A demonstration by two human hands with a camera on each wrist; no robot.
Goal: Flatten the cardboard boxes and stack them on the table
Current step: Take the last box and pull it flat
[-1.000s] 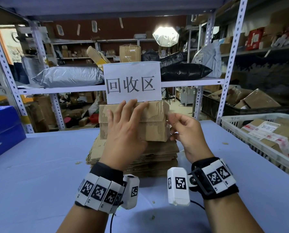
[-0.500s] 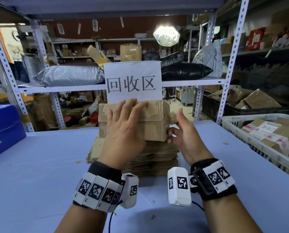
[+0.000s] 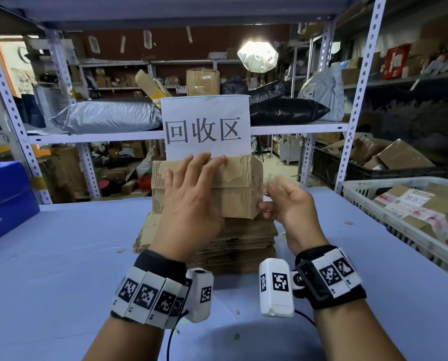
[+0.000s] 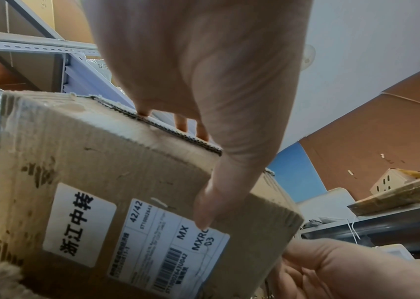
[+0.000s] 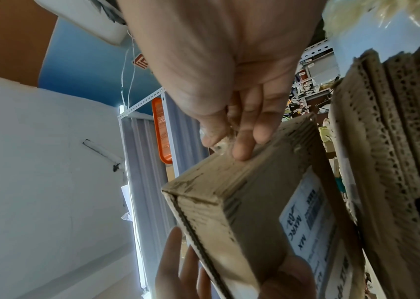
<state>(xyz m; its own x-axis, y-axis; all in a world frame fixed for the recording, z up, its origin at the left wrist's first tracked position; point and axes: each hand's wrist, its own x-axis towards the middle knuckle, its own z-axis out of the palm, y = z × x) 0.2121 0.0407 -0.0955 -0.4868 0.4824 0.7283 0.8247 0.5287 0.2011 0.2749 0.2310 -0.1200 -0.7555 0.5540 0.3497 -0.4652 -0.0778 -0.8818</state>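
A small brown cardboard box with torn paper and a white shipping label is held just above the stack of flattened cardboard on the blue table. My left hand grips it, fingers over the top edge and thumb on the labelled face. At the box's right end, my right hand pinches a crumpled bit of clear tape. In the right wrist view the fingertips touch the box at its end corner.
A white basket of taped boxes stands at the right, and a blue carton at the left edge. A paper sign hangs on the shelf rail behind the stack. Shelf posts flank the table's far side.
The right hand let go of the box's upper right corner, opened beside it, and now pinches clear tape a little to the right. The left hand and box have stayed put.
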